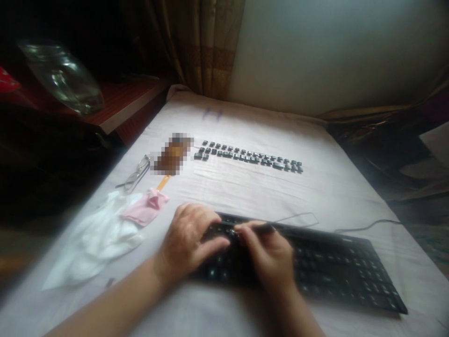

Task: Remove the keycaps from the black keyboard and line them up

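While the left hand (191,238) lies half-spread over the keyboard (315,262), its hold unclear, the right hand (269,257) pinches a dark tool (263,228); loose keys (278,165) in rows beyond.

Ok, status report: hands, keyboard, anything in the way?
Left hand on keyboard; right hand pinching dark item over it. Loose keys in rows beyond, apart from keyboard. Nothing visibly blocking the hands.

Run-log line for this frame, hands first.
left hand: at keyboard, grip open | right hand: apparently holding dark object over keyboard | loose keycaps: in rows beyond keyboard
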The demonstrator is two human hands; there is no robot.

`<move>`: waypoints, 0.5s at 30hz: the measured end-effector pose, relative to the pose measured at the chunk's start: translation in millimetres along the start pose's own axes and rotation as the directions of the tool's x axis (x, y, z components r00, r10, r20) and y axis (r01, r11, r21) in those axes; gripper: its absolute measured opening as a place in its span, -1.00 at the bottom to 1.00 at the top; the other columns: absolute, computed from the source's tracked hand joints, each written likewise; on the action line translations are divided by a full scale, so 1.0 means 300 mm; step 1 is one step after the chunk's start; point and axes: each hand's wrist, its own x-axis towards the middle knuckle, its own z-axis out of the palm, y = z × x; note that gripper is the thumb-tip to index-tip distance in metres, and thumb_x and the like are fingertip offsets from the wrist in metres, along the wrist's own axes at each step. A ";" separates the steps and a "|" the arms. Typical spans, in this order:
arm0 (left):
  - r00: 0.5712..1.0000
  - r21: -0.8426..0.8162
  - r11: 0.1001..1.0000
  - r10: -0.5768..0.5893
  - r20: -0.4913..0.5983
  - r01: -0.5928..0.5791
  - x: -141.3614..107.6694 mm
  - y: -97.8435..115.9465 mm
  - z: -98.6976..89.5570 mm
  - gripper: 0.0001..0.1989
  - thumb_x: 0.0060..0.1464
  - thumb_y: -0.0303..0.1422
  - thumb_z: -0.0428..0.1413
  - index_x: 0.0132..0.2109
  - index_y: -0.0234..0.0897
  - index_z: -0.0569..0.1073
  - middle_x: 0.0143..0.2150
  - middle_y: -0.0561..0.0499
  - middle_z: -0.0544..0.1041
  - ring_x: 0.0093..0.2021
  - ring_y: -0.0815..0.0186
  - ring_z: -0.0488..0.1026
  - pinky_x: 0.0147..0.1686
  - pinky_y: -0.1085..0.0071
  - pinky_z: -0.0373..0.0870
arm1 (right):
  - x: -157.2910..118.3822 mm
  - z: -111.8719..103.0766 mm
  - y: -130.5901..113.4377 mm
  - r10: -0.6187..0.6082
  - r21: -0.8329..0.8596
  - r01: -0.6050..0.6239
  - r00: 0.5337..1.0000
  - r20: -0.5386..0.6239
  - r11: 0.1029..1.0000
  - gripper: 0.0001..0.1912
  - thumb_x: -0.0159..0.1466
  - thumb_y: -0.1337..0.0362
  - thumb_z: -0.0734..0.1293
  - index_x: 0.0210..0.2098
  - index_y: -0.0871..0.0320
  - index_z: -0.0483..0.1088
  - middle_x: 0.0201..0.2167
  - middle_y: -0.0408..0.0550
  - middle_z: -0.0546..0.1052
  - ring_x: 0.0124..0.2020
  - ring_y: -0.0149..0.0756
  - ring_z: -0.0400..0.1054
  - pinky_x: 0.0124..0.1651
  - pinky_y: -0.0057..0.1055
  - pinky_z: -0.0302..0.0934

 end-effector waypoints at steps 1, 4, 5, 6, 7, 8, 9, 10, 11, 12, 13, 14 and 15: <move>1.000 -0.011 1.000 0.004 0.015 -0.004 -0.003 0.016 0.006 -0.71 0.14 -0.14 0.19 -0.12 -0.24 0.41 -0.20 -0.05 0.55 -0.14 0.17 0.44 -0.06 0.21 0.28 | -0.002 0.002 -0.003 -0.009 -0.009 0.009 1.000 -0.011 1.000 -0.91 0.23 0.27 0.39 -0.38 0.11 0.55 -0.47 -0.11 0.64 -0.50 -0.27 0.53 -0.43 -0.43 0.44; 0.999 -0.017 1.000 0.010 0.045 -0.010 -0.009 0.048 0.023 -0.72 0.13 -0.17 0.20 -0.12 -0.22 0.38 -0.22 -0.04 0.54 -0.17 0.18 0.43 -0.07 0.21 0.26 | -0.010 0.012 -0.014 -0.044 -0.032 0.043 0.998 -0.035 0.999 -0.91 0.24 0.28 0.37 -0.37 0.10 0.54 -0.47 -0.10 0.64 -0.50 -0.27 0.54 -0.42 -0.43 0.45; 0.999 -0.014 1.000 0.015 0.043 -0.014 -0.009 0.054 0.028 -0.77 0.15 -0.20 0.18 -0.14 -0.22 0.38 -0.24 -0.03 0.54 -0.19 0.19 0.42 -0.08 0.21 0.26 | -0.013 0.015 -0.018 -0.062 -0.030 0.061 0.997 -0.039 0.998 -0.91 0.24 0.30 0.37 -0.36 0.10 0.53 -0.46 -0.11 0.64 -0.50 -0.28 0.54 -0.41 -0.44 0.45; 0.999 -0.012 1.000 0.020 0.036 -0.020 -0.009 0.057 0.031 -0.82 0.18 -0.24 0.16 -0.15 -0.21 0.38 -0.26 -0.02 0.54 -0.21 0.20 0.42 -0.09 0.21 0.26 | -0.015 0.018 -0.023 -0.084 -0.026 0.083 0.996 -0.039 0.996 -0.92 0.24 0.32 0.36 -0.36 0.10 0.53 -0.46 -0.11 0.64 -0.50 -0.28 0.54 -0.40 -0.44 0.46; 0.999 -0.010 1.000 0.026 0.025 -0.026 -0.009 0.058 0.033 -0.87 0.20 -0.28 0.13 -0.17 -0.21 0.38 -0.28 -0.01 0.54 -0.23 0.21 0.42 -0.10 0.22 0.26 | -0.017 0.021 -0.028 -0.103 -0.020 0.102 0.994 -0.038 0.995 -0.92 0.24 0.34 0.36 -0.35 0.10 0.52 -0.46 -0.12 0.64 -0.50 -0.29 0.54 -0.40 -0.45 0.46; 0.999 -0.010 0.999 0.031 0.016 -0.031 -0.008 0.058 0.034 -0.91 0.21 -0.32 0.11 -0.18 -0.21 0.38 -0.29 0.00 0.54 -0.24 0.22 0.41 -0.10 0.22 0.26 | -0.019 0.022 -0.032 -0.115 -0.017 0.114 0.993 -0.037 0.993 -0.92 0.24 0.35 0.36 -0.35 0.10 0.52 -0.46 -0.12 0.64 -0.50 -0.30 0.54 -0.39 -0.46 0.46; 0.999 -0.010 0.999 0.035 0.012 -0.034 -0.008 0.057 0.034 -0.94 0.21 -0.35 0.10 -0.18 -0.22 0.38 -0.30 0.00 0.54 -0.25 0.22 0.41 -0.11 0.22 0.26 | -0.020 0.023 -0.035 -0.120 -0.016 0.119 0.992 -0.037 0.993 -0.91 0.24 0.36 0.35 -0.35 0.10 0.52 -0.46 -0.12 0.64 -0.51 -0.30 0.54 -0.40 -0.46 0.46; 0.999 -0.010 0.999 0.035 0.013 -0.035 -0.008 0.056 0.033 -0.95 0.22 -0.36 0.09 -0.18 -0.22 0.39 -0.30 0.00 0.54 -0.25 0.23 0.42 -0.10 0.22 0.26 | -0.021 0.024 -0.038 -0.119 -0.017 0.118 0.992 -0.039 0.993 -0.91 0.25 0.35 0.35 -0.36 0.10 0.52 -0.46 -0.11 0.64 -0.51 -0.30 0.53 -0.40 -0.45 0.46; 0.999 -0.009 0.999 0.033 0.016 -0.033 -0.008 0.054 0.032 -0.95 0.21 -0.37 0.09 -0.17 -0.22 0.39 -0.29 0.00 0.55 -0.24 0.23 0.42 -0.09 0.22 0.26 | -0.022 0.023 -0.039 -0.112 -0.019 0.111 0.993 -0.035 0.994 -0.90 0.25 0.34 0.35 -0.36 0.10 0.52 -0.46 -0.10 0.64 -0.51 -0.29 0.53 -0.40 -0.44 0.46; 0.999 -0.010 1.000 0.030 0.018 -0.029 -0.008 0.052 0.031 -0.94 0.21 -0.37 0.10 -0.16 -0.22 0.40 -0.28 -0.01 0.55 -0.23 0.22 0.43 -0.08 0.22 0.27 | -0.023 0.023 -0.039 -0.105 -0.018 0.104 0.994 -0.033 0.994 -0.90 0.25 0.34 0.34 -0.35 0.10 0.52 -0.46 -0.09 0.64 -0.50 -0.28 0.54 -0.39 -0.43 0.46; 0.999 -0.014 1.000 0.025 0.020 -0.025 -0.009 0.051 0.030 -0.94 0.21 -0.37 0.10 -0.16 -0.21 0.40 -0.27 -0.01 0.56 -0.23 0.23 0.44 -0.08 0.22 0.27 | -0.023 0.023 -0.039 -0.096 -0.014 0.096 0.995 -0.028 0.995 -0.90 0.26 0.33 0.34 -0.34 0.11 0.52 -0.45 -0.08 0.64 -0.48 -0.28 0.54 -0.38 -0.43 0.47; 1.000 -0.022 1.000 0.021 0.018 -0.020 -0.010 0.050 0.030 -0.94 0.20 -0.36 0.11 -0.16 -0.21 0.41 -0.27 0.00 0.56 -0.23 0.23 0.45 -0.08 0.23 0.27 | -0.023 0.022 -0.038 -0.094 -0.007 0.093 0.995 -0.028 0.996 -0.90 0.26 0.33 0.33 -0.33 0.11 0.52 -0.43 -0.08 0.64 -0.46 -0.27 0.55 -0.36 -0.42 0.47; 1.000 -0.036 0.999 0.019 0.015 -0.018 -0.011 0.049 0.029 -0.94 0.20 -0.36 0.12 -0.16 -0.21 0.41 -0.28 0.01 0.57 -0.24 0.24 0.45 -0.09 0.24 0.28 | -0.023 0.022 -0.036 -0.088 -0.002 0.088 0.996 -0.030 0.996 -0.90 0.26 0.34 0.33 -0.32 0.11 0.52 -0.42 -0.07 0.65 -0.44 -0.27 0.55 -0.35 -0.42 0.47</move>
